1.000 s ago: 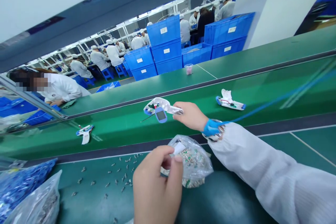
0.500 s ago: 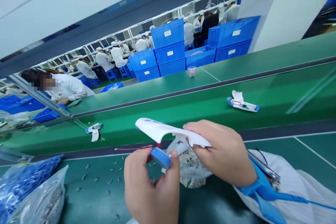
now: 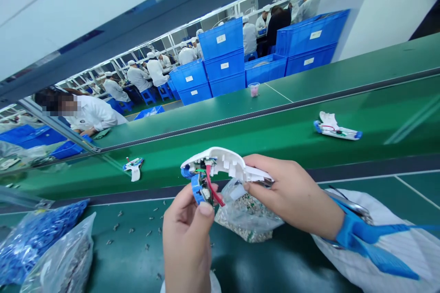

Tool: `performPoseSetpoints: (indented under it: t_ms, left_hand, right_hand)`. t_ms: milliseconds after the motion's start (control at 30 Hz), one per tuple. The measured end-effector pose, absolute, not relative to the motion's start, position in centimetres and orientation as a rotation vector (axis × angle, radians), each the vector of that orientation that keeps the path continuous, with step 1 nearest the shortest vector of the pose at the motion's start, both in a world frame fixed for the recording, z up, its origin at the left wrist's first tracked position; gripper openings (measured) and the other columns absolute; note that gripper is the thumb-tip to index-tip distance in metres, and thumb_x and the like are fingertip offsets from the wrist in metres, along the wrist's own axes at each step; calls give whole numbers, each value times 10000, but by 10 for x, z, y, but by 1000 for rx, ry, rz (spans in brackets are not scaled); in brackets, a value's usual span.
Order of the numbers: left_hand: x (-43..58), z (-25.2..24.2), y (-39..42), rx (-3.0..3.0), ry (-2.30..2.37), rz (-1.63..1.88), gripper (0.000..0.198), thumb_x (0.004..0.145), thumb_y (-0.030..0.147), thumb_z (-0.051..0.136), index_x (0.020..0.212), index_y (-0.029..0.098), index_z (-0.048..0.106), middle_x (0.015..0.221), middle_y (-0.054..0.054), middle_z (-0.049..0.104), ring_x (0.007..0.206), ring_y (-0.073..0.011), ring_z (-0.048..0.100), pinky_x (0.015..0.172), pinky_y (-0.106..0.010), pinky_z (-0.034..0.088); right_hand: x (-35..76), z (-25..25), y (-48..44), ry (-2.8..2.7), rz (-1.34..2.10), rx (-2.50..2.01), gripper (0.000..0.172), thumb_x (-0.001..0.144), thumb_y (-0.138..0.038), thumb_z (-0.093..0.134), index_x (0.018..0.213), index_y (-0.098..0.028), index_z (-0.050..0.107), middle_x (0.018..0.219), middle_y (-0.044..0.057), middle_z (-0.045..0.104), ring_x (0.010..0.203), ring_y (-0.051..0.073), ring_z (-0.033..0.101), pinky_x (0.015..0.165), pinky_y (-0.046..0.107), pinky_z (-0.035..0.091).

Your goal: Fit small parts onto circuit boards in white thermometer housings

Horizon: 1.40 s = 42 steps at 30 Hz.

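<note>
My right hand point(image 3: 288, 187) grips the handle end of a white plastic housing half point(image 3: 228, 163), its hollow inner side turned partly toward me. Inside its left end sit a green circuit board and a blue part. Red wires point(image 3: 210, 181) run from there down to a round blue plastic piece point(image 3: 197, 188), which my left hand point(image 3: 190, 233) pinches between thumb and fingers. The blue piece is just below the housing's left end. Behind both hands, a clear bag of small pale parts point(image 3: 249, 219) lies on the green bench.
Small metal parts point(image 3: 131, 230) are scattered on the bench at left, beside a bag of blue pieces point(image 3: 41, 238) and another clear bag point(image 3: 65, 261). Two similar white assemblies, one left point(image 3: 135, 169) and one right point(image 3: 337, 128), lie on the green belt. A co-worker point(image 3: 92, 112) sits across.
The housing has rolled so its hollow inside with board and wires shows, where its smooth outside showed before. My left hand has turned the blue piece. Both belt assemblies appear further right.
</note>
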<state>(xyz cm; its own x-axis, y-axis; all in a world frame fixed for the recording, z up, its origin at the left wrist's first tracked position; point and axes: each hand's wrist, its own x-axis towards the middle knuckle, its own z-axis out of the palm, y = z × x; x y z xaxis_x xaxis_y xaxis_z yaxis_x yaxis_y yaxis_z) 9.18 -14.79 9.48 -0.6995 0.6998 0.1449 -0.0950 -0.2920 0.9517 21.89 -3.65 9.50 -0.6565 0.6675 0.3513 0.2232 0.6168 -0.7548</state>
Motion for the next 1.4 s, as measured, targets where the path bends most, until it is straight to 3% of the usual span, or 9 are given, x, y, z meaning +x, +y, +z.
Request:
performPoseSetpoints:
  t_ms: [167,333,433,600,733,933,1133,1300,1400]
  left_hand:
    - [86,96,-145,735,1347,2115,232,658,327,810,834,182,766,730,-48,732,618,-122,658,610,-182,556]
    - [89,94,-144,757,1341,2054,175,708,272,786,870,217,747,835,-36,751,749,-158,705,674,-206,570]
    - [96,94,-145,817,1354,1844,230,702,241,795,924,229,733,816,-23,741,719,-144,696,632,-176,551]
    - [106,96,-145,982,1491,1631,308,600,100,821,858,229,713,738,26,709,638,-102,661,584,-129,514]
    - [108,98,-145,1054,1658,1557,243,635,72,758,812,227,695,744,28,702,662,-115,665,606,-148,521]
    - [107,97,-144,1019,1482,1613,226,670,116,776,839,250,710,723,44,686,637,-76,638,570,-95,486]
    - [98,90,-145,878,1439,1811,201,732,287,772,904,211,702,780,-12,701,688,-112,636,614,-148,518]
    - [93,91,-145,864,1398,1940,190,717,316,782,861,210,718,765,-10,710,695,-136,667,663,-212,567]
    - [93,92,-143,791,1386,1947,196,696,316,801,838,207,721,750,-9,710,676,-125,670,665,-205,568]
  right_hand:
    - [222,99,-28,-2279,1205,-655,198,808,-178,506,954,-203,637,851,-8,669,732,141,617,602,224,441]
    - [229,96,-24,-2197,1177,-625,467,806,-257,555,1264,-171,530,1076,85,646,955,200,622,757,300,506]
    - [231,98,-29,-2064,1044,-480,262,790,-190,575,1038,-166,656,1027,77,652,949,167,615,818,277,492]
    - [230,105,-38,-2029,1198,-329,32,714,-132,660,738,-145,677,778,28,646,766,115,604,692,207,481]
    - [228,105,-38,-2016,1309,-386,136,725,-132,640,590,-144,628,672,10,605,700,107,580,642,208,455]
    - [226,102,-30,-1948,1467,-263,153,726,-137,648,576,-138,622,658,8,576,635,101,558,579,210,446]
    - [238,108,-7,-2006,1223,-288,178,778,-136,605,601,-143,626,685,10,623,661,98,580,621,207,455]
    - [242,109,3,-2270,1005,-509,146,790,-142,581,845,-156,715,871,33,688,767,131,626,688,239,474]
    - [240,107,-4,-2226,939,-368,159,788,-107,573,879,-135,700,877,46,686,794,124,618,713,228,470]
